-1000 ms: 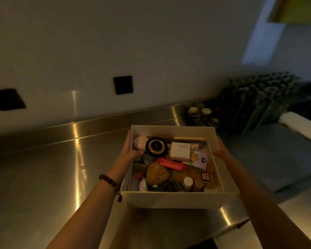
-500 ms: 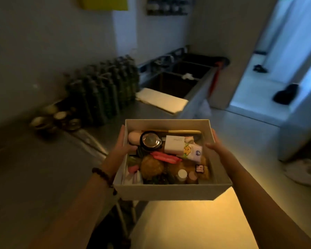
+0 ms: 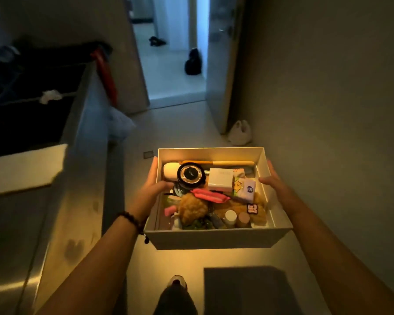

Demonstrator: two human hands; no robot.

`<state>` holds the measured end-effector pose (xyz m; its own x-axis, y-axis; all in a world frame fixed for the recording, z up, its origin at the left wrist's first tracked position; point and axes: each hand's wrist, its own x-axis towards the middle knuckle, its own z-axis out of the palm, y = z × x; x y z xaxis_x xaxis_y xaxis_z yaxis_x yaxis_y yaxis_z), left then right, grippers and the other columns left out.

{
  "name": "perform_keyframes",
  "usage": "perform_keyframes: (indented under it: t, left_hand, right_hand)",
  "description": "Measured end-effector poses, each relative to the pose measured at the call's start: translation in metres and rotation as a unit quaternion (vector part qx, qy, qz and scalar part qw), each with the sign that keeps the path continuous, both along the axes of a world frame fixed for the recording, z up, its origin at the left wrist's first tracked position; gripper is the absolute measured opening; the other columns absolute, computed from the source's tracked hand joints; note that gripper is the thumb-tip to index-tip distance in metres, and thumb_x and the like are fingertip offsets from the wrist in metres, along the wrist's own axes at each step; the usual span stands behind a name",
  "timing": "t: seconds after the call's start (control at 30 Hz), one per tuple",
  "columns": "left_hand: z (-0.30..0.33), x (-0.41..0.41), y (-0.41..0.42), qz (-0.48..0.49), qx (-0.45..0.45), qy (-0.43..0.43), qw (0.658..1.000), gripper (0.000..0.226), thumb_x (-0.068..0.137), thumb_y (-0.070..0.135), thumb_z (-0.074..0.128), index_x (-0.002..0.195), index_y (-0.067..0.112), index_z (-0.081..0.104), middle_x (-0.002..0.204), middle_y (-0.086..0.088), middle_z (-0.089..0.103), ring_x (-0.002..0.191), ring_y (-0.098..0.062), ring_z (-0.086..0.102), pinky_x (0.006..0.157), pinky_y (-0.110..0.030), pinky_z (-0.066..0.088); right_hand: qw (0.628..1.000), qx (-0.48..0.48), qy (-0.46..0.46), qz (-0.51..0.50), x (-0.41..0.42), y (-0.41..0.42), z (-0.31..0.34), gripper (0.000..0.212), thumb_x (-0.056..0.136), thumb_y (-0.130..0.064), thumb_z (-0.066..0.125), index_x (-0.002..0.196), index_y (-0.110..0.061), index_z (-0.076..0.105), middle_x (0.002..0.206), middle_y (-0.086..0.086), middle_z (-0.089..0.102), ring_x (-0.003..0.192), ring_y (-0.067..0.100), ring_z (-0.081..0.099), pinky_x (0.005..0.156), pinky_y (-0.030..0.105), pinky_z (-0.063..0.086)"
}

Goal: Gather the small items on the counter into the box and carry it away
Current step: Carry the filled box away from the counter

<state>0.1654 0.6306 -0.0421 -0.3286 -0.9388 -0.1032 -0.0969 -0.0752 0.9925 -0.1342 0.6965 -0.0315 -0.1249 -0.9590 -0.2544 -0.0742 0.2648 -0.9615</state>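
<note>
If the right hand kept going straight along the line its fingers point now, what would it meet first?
The right hand grips the box side wall, fingers pointing ahead and slightly left. That line looks free down to the floor before the open doorway, though depth is unclear.

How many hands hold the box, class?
2. The left hand grips the box's left wall, thumb inside; the right hand grips the right wall.

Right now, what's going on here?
A person carries an open white box full of small items, left hand gripping its left wall with the thumb inside, right hand gripping the right wall. They stand on the floor beside the counter, facing an open doorway.
</note>
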Motion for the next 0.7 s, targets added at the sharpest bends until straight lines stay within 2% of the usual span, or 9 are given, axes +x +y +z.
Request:
perform_keyframes:
  t: [0.1,0.17,0.3,0.37,0.43,0.5,0.6,0.67,0.7]
  left_hand:
    - [-0.010,-0.043,-0.060,-0.099,-0.004,-0.011,0.995,0.064,0.067,0.020,0.056,0.117,0.049,0.027,0.110,0.025,0.038,0.084,0.024,0.051,0.062,0.000,0.043]
    - [-0.012,-0.070,-0.093,-0.158,0.010,-0.011,0.987,0.059,0.068,0.021,0.056,0.112,0.052,0.031,0.109,0.026,0.040,0.085,0.022,0.052,0.062,-0.001,0.044]
    - [-0.016,-0.125,-0.138,-0.256,0.022,-0.017,0.966,0.072,0.067,0.022,0.054,0.125,0.050,0.022,0.114,0.026,0.037,0.091,0.018,0.050,0.061,-0.002,0.045]
    - [-0.018,-0.154,-0.152,-0.301,0.035,-0.023,0.953,0.083,0.067,0.024,0.053,0.137,0.046,0.015,0.123,0.024,0.033,0.103,0.008,0.046,0.070,-0.008,0.046]
    - [-0.024,-0.182,-0.160,-0.337,0.060,-0.031,0.939,0.087,0.070,0.024,0.054,0.141,0.047,0.010,0.130,0.019,0.031,0.111,-0.004,0.042,0.082,-0.021,0.043]
    - [-0.033,-0.211,-0.165,-0.365,0.087,-0.034,0.926,0.085,0.077,0.018,0.055,0.140,0.052,0.009,0.128,0.017,0.032,0.110,-0.010,0.043,0.082,-0.028,0.042]
    - [-0.047,-0.258,-0.165,-0.403,0.111,-0.034,0.908,0.081,0.076,0.018,0.056,0.133,0.058,0.015,0.120,0.020,0.041,0.106,-0.010,0.048,0.074,-0.025,0.048]
    - [-0.053,-0.293,-0.163,-0.430,0.121,-0.033,0.894,0.079,0.074,0.019,0.055,0.133,0.057,0.018,0.128,0.011,0.042,0.115,-0.019,0.047,0.088,-0.035,0.049]
    - [-0.057,-0.311,-0.162,-0.443,0.130,-0.035,0.886,0.079,0.072,0.020,0.055,0.133,0.056,0.020,0.132,0.006,0.041,0.119,-0.024,0.045,0.094,-0.043,0.046]
  right_hand:
    - [0.994,0.005,-0.006,-0.108,-0.027,-0.010,-0.008,0.066,0.076,-0.034,0.056,0.132,-0.049,0.024,0.120,-0.012,0.046,0.096,0.006,0.052,0.070,0.019,0.048]
    - [0.986,0.010,-0.010,-0.167,-0.040,-0.012,-0.015,0.064,0.081,-0.032,0.054,0.134,-0.052,0.022,0.112,-0.016,0.047,0.089,0.002,0.054,0.058,0.014,0.047]
    - [0.960,0.023,0.004,-0.278,-0.061,-0.005,-0.029,0.063,0.094,-0.022,0.045,0.145,-0.044,0.013,0.124,-0.009,0.037,0.089,0.003,0.048,0.066,0.021,0.043]
    - [0.947,0.030,-0.001,-0.319,-0.069,0.002,-0.031,0.063,0.095,-0.017,0.043,0.146,-0.040,0.014,0.128,-0.007,0.036,0.093,0.004,0.049,0.069,0.022,0.045]
    - [0.933,0.027,-0.016,-0.357,-0.081,0.010,-0.035,0.066,0.093,-0.012,0.044,0.147,-0.037,0.015,0.141,0.001,0.037,0.114,0.023,0.052,0.084,0.038,0.050]
    - [0.915,0.029,-0.027,-0.401,-0.094,0.019,-0.040,0.067,0.092,-0.008,0.043,0.148,-0.034,0.015,0.148,0.010,0.033,0.127,0.034,0.043,0.099,0.049,0.044]
    - [0.895,0.026,-0.053,-0.443,-0.118,0.035,-0.050,0.066,0.091,-0.004,0.042,0.146,-0.034,0.022,0.135,0.007,0.049,0.109,0.023,0.059,0.084,0.041,0.053]
    - [0.883,0.019,-0.064,-0.465,-0.138,0.046,-0.058,0.065,0.091,-0.001,0.041,0.146,-0.031,0.024,0.125,0.002,0.054,0.096,0.015,0.063,0.073,0.032,0.053]
    - [0.877,0.015,-0.060,-0.477,-0.150,0.050,-0.062,0.065,0.090,-0.001,0.043,0.146,-0.026,0.023,0.128,0.004,0.052,0.099,0.016,0.061,0.076,0.032,0.051]
